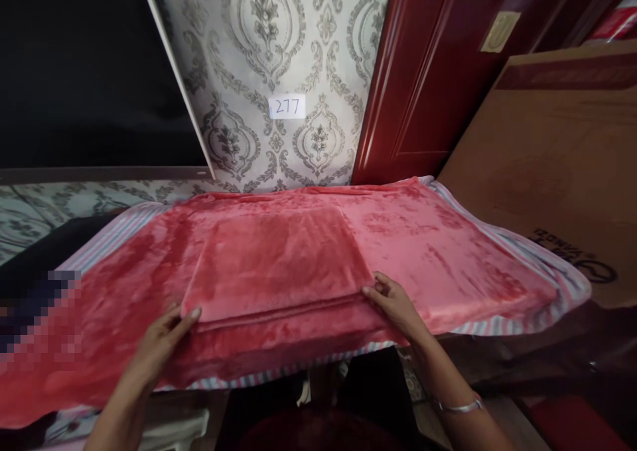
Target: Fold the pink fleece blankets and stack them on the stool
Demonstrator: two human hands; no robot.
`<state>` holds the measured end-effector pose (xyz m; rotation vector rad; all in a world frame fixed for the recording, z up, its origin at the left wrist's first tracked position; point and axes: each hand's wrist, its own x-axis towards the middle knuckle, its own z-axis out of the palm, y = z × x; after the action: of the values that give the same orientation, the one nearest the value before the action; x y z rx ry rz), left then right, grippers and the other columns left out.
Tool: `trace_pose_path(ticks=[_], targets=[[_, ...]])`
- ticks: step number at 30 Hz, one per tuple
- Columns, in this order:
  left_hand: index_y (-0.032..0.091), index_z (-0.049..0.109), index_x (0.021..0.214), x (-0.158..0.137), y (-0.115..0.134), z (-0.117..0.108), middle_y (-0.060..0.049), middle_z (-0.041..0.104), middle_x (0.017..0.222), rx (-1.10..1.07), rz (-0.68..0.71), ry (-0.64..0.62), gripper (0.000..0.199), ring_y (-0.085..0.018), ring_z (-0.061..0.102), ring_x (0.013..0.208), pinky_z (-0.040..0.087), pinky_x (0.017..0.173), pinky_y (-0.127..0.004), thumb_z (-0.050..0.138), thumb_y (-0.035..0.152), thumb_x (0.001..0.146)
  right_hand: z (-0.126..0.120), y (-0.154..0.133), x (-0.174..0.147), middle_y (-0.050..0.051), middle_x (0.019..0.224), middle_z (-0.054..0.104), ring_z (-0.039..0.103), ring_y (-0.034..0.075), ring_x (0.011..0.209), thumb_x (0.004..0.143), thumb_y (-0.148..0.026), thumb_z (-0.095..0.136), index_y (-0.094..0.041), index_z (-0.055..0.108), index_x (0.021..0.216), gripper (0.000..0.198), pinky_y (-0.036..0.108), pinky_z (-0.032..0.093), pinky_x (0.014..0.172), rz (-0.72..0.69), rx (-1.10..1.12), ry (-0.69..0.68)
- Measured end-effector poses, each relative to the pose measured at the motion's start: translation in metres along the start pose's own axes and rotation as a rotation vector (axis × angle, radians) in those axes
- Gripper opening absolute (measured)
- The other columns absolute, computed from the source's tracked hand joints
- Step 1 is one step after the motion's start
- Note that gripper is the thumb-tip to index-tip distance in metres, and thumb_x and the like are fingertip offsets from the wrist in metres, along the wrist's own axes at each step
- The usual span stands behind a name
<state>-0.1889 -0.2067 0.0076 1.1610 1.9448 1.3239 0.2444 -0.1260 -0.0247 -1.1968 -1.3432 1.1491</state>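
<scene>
Softly napped and flat, a folded rectangle of coral-red plush fabric (279,258) is laid on a wide coral-pink plush blanket (428,252), towards its near edge and between two bare hands. By the left hand (163,335) the near-left corner is held, with the thumb laid on top and the fingers, partly hidden, set at the outer side. By the right hand (393,302) the near-right corner is held narrowly between thumb and forefinger. How firmly either corner is pinched cannot be told.

The folded piece can be judged light, limp and hard to damage; a little slipperiness may be expected from the sheen of its pile. Because the same plush is met underneath, some dragging of layer on layer is likely. Its near edge is shown as stacked folds, so all layers are best gathered at each corner, with thumb above and fingers below, and kept evenly taut; if only the top layer is caught, the fold may be loosened. Below the blanket, a pale striped cloth (557,305) is shown along the border.
</scene>
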Motion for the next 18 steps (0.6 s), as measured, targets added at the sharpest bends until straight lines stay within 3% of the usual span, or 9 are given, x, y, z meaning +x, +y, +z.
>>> trace_pose_path(ticks=[3,6,11,18], targets=[[0.021,0.072,0.077,0.005,-0.007,-0.007,-0.006,0.073,0.085,-0.034,0.01,-0.059,0.055,-0.029,0.067,0.1,0.056,0.086,-0.038,0.075,0.072,0.055,-0.001,0.0,0.002,-0.008,0.051,0.04,0.03,0.008,0.043,0.064,-0.066,0.075,-0.025,0.039,0.067,0.055,0.023,0.021,0.042,0.045,0.06,0.059],[0.022,0.071,0.075,0.008,-0.014,-0.012,-0.006,0.074,0.088,0.02,0.021,-0.048,0.06,-0.031,0.067,0.1,0.055,0.089,-0.039,0.076,0.076,0.05,-0.002,0.0,0.002,-0.007,0.052,0.046,0.035,0.008,0.043,0.062,-0.066,0.077,-0.024,0.042,0.065,0.054,0.023,0.024,0.042,0.079,0.083,0.073],[0.02,0.07,0.078,0.004,-0.012,-0.014,-0.008,0.076,0.086,-0.022,-0.109,-0.17,0.065,-0.032,0.069,0.098,0.058,0.075,-0.034,0.081,0.073,0.042,-0.004,0.003,-0.001,-0.006,0.053,0.048,0.038,0.009,0.044,0.061,-0.066,0.078,-0.023,0.046,0.066,0.054,0.023,0.028,0.042,0.102,0.082,0.05],[0.02,0.072,0.086,-0.006,-0.002,-0.012,-0.008,0.077,0.085,-0.118,-0.212,-0.131,0.071,-0.029,0.072,0.088,0.06,0.07,-0.031,0.081,0.074,0.042,-0.005,0.005,-0.002,-0.005,0.055,0.054,0.042,0.008,0.043,0.06,-0.066,0.08,-0.022,0.05,0.07,0.054,0.022,0.031,0.042,0.102,0.087,0.042]])
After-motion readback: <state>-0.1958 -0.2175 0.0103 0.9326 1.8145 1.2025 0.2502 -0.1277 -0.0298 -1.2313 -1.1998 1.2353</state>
